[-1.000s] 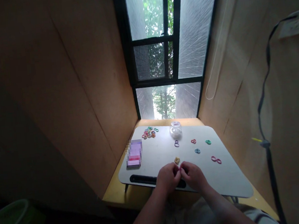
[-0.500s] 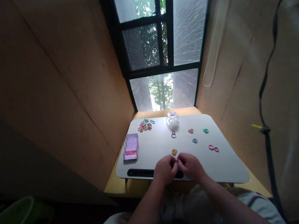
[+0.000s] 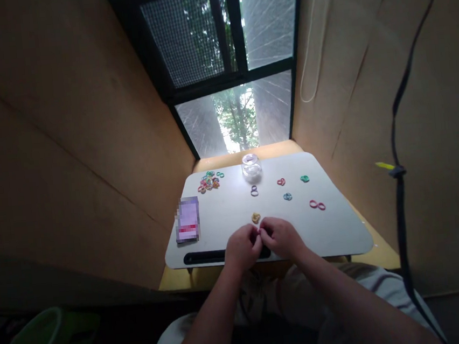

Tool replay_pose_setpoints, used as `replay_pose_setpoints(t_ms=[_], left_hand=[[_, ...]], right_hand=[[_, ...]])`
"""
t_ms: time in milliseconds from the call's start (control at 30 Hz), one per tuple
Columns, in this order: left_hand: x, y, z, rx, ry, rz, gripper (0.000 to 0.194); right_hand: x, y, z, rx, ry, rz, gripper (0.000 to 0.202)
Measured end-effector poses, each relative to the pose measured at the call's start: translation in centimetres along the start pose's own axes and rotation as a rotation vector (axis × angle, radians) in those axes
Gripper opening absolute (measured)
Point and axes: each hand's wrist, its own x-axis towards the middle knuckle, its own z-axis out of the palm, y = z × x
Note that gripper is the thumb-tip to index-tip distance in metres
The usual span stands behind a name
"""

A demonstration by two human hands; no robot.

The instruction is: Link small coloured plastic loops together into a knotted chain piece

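Note:
My left hand (image 3: 243, 247) and my right hand (image 3: 281, 237) meet over the front of a white lap table (image 3: 321, 239). Fingertips of both are pinched together on a small pink band (image 3: 258, 231), which looks like a hair tie; most of it is hidden by the fingers. Just beyond them lies a cluster of yellow bands (image 3: 255, 218). Further off rests a purple pair of bands (image 3: 254, 191). To the right are red (image 3: 281, 181), blue (image 3: 287, 196) and green (image 3: 304, 179) clusters, plus a pink pair (image 3: 317, 205) lying like a figure eight.
A mixed pile of coloured bands (image 3: 208, 182) sits at the back left, behind a phone (image 3: 187, 220). At the back edge stands a clear round jar (image 3: 251, 169). A black slot strip (image 3: 203, 257) runs along the front edge. A dark cord (image 3: 401, 220) hangs at right.
The view has tilted down, so the table appears higher and slightly left. Both hands keep pinching the pink band in much the same spot; the laid-out bands have not moved.

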Motion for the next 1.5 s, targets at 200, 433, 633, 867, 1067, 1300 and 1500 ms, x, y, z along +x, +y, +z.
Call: replay_pose_setpoints(t_ms=[200, 433, 633, 867, 1067, 1300, 1500], left_hand=[[-0.1, -0.1, 0.1, -0.016, 0.0, -0.016, 0.011], [-0.4, -0.2, 0.0, -0.042, 0.029, 0.012, 0.012], [-0.6, -0.2, -0.2, -0.069, 0.034, 0.012, 0.012], [-0.8, -0.7, 0.1, -0.089, 0.069, 0.059, 0.01], [-0.9, -0.9, 0.1, -0.114, 0.063, 0.065, 0.012], [-1.0, -0.8, -0.1, -0.137, 0.054, 0.054, 0.013], [-1.1, -0.8, -0.1, -0.107, 0.058, 0.058, 0.014]], right_hand=[[-0.2, 0.1, 0.1, -0.014, 0.001, 0.004, 0.014], [-0.2, -0.2, 0.1, -0.034, -0.001, -0.008, 0.015], [-0.3, -0.3, 0.3, -0.038, 0.021, -0.023, 0.017], [-0.5, -0.2, 0.4, -0.035, 0.015, -0.017, 0.017], [-0.6, 0.0, 0.7, -0.059, 0.017, -0.017, 0.017], [-0.6, -0.1, 0.6, -0.069, 0.014, -0.012, 0.016], [-0.6, 0.0, 0.7, -0.079, 0.01, -0.021, 0.017]])
